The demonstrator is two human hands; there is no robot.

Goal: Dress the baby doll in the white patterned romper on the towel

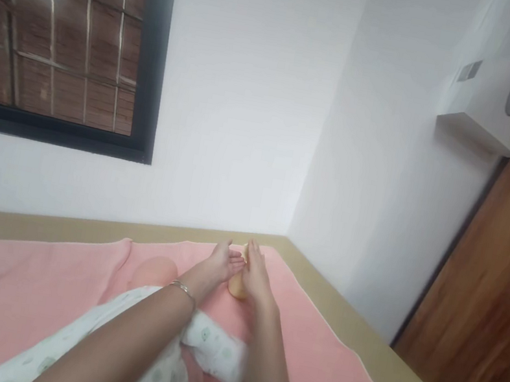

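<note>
Here's the tan thing (236, 288), between the hands over the pink cloth (308, 339), seemingly pointing wallward; right hand (255, 270) nearer, overlapping it, hold unclear; left hand (224, 261) unclenched, fingers extended toward it.

The only view looks from the person's head, forward and down along both forearms (136, 328), which start close at the near edge. It faces a white wall (244, 84) beyond the hands (222, 264), wide enough to catch a window (60, 31) at far left.
</note>
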